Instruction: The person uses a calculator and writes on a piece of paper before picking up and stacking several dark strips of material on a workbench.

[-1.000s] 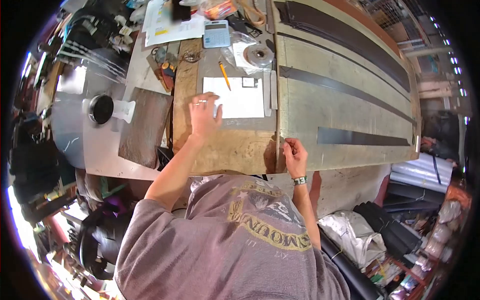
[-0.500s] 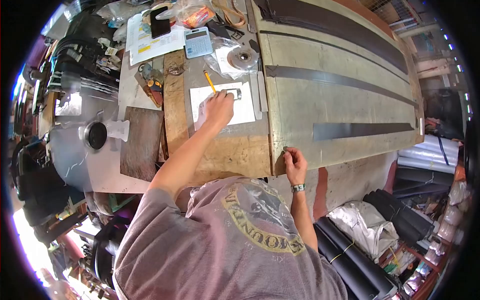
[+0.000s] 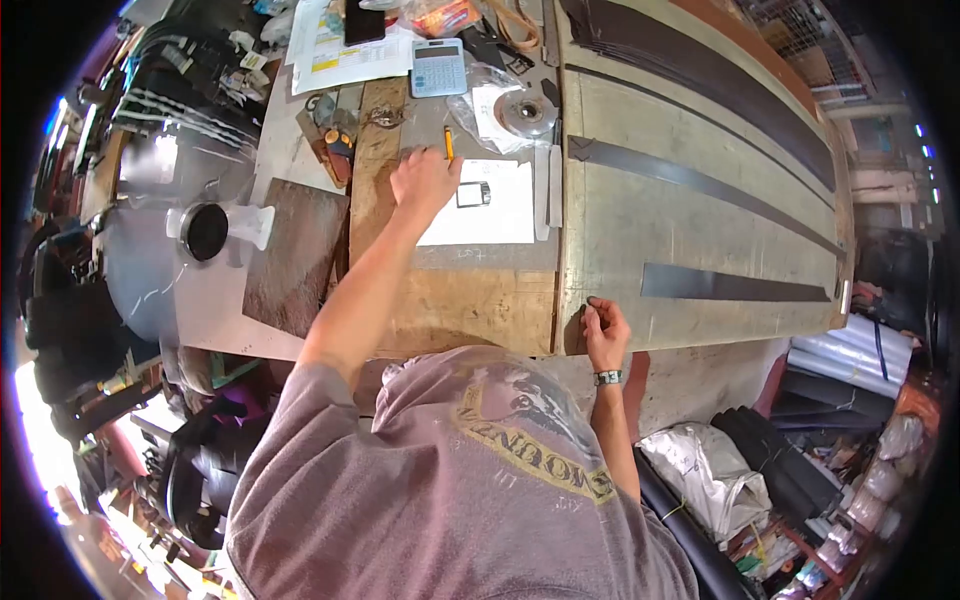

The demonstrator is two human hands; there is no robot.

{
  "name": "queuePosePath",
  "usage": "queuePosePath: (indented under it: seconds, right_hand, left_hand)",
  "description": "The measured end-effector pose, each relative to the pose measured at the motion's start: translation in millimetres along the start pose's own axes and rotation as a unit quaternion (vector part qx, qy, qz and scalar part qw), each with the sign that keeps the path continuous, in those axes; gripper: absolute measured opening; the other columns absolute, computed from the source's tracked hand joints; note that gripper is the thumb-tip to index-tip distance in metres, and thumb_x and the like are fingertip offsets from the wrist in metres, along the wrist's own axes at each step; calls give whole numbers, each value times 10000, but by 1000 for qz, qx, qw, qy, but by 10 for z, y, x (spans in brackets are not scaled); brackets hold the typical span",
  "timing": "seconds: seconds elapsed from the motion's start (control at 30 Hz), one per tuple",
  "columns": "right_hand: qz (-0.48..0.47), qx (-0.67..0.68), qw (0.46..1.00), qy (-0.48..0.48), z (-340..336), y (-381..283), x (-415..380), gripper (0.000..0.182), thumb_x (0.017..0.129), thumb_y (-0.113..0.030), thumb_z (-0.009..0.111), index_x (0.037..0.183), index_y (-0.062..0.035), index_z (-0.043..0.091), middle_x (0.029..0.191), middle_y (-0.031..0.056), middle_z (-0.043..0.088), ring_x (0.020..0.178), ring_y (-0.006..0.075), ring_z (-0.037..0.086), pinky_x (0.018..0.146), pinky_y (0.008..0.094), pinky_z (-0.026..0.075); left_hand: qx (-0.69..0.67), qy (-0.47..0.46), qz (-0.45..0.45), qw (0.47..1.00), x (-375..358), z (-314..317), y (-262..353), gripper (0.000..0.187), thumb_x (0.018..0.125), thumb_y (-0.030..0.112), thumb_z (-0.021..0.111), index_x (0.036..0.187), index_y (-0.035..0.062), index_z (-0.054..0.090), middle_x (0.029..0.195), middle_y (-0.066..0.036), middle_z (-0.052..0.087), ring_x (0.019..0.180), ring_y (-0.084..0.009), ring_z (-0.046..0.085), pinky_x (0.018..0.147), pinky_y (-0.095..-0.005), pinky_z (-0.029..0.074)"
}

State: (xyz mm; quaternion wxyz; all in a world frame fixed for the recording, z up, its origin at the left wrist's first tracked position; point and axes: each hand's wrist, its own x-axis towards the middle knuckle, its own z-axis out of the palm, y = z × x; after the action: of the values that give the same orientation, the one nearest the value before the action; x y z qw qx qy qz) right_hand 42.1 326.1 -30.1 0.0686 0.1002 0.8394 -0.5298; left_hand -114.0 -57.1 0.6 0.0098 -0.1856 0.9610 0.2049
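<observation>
My left hand (image 3: 425, 180) is curled over the left edge of a white sheet of paper (image 3: 510, 222), a yellow pencil (image 3: 449, 143) standing out past its fingers. On the paper, right of that hand, lies a small dark rectangular frame like a buckle (image 3: 473, 194) with a pale centre. My right hand (image 3: 606, 328), with a watch on the wrist, is near the front left corner of the pale board. Its thumb and fingers are pinched together at a small dark thing that I cannot make out.
Dark strips (image 3: 735, 284) lie across the pale board (image 3: 700, 240) on the right. Farther back are a calculator (image 3: 438, 70), a clear tape roll (image 3: 527, 112), printed sheets and a phone (image 3: 364, 22). A brown slab (image 3: 295, 255) and a black round object (image 3: 205, 232) are at left.
My left hand has moved left off the buckle-like frame to the paper's edge, and the pencil stands more upright. My right hand stays pinched by the board's corner. The whole view has shifted.
</observation>
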Motion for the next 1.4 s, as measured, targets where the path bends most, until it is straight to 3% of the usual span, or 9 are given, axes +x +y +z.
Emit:
queuePosePath:
  seconds: [0.3, 0.5, 0.67, 0.7, 0.83, 0.93, 1.0, 1.13, 1.4]
  right_hand:
    - [20, 56, 998, 10, 17, -5, -9, 214, 1006, -114, 678, 1175, 15, 696, 865, 44, 719, 722, 81, 642, 592, 240, 503]
    - [33, 52, 998, 0, 12, -6, 20, 210, 1022, -114, 666, 1179, 22, 689, 890, 42, 716, 738, 72, 638, 587, 219, 496]
    - [15, 145, 989, 13, -61, -302, -5, 181, 1008, -96, 667, 1150, 11, 701, 870, 42, 714, 739, 99, 634, 673, 269, 526]
    - [28, 189, 981, 28, -165, -710, -27, 177, 1003, -90, 669, 1144, 12, 702, 865, 43, 707, 751, 109, 635, 698, 278, 531]
    - [-274, 479, 833, 38, -1317, -2474, -74, 324, 953, -252, 665, 1127, 19, 627, 1031, 135, 624, 842, 236, 600, 803, 389, 519]
    - [-496, 447, 737, -107, -2353, -3315, -517, 364, 947, -291, 673, 1158, 2, 629, 1069, 136, 627, 891, 250, 600, 838, 405, 509]
    - [-597, 372, 681, -201, -2584, -3684, -910, 391, 943, -317, 679, 1178, -9, 630, 1095, 137, 630, 923, 259, 599, 862, 416, 502]
    - [-675, 283, 617, -289, -2584, -3975, -1551, 446, 934, -370, 689, 1220, -32, 632, 1146, 139, 634, 988, 277, 599, 909, 438, 489]
    - [-720, 157, 626, -254, -2702, -4020, -2680, 558, 917, -475, 711, 1302, -78, 636, 1249, 144, 644, 1118, 313, 598, 1004, 482, 462]
  left_hand:
    - [46, -92, -21, 994, 166, -147, -91, 407, 952, 383, 664, 1093, 15, 766, 1145, -234, 741, 1076, -405, 718, 930, -503, 570]
    - [18, -91, -22, 995, -470, -205, -154, 391, 946, 445, 655, 898, 78, 781, 914, -176, 766, 924, -393, 742, 813, -519, 566]
    - [-21, -103, 131, 986, -1211, -120, -131, 390, 994, 415, 615, 946, 64, 778, 881, -127, 763, 768, -296, 733, 756, -473, 608]
    - [-83, -180, 133, 971, -1368, -146, -22, 395, 991, 426, 620, 935, 66, 775, 877, -123, 758, 761, -294, 725, 757, -461, 608]
    - [-193, -362, 309, 858, -1710, -7, 625, 478, 962, 477, 654, 843, 21, 734, 816, -191, 713, 756, -366, 690, 707, -484, 559]
    - [-189, -437, 528, 703, -2142, 222, 1691, 646, 881, 643, 711, 676, 30, 708, 652, -170, 654, 600, -366, 630, 607, -481, 523]
    - [-161, -552, 595, 562, -2682, -283, 2443, 692, 868, 708, 691, 844, 21, 776, 856, -219, 745, 821, -405, 699, 783, -494, 553]
    - [-216, -609, 659, 385, -3686, -562, 3044, 637, 869, 655, 711, 879, 21, 770, 894, -214, 750, 850, -391, 703, 791, -488, 551]
    - [-185, -681, 686, 177, -4840, -315, 2873, 536, 871, 551, 751, 948, 21, 760, 970, -205, 760, 907, -363, 710, 809, -474, 546]
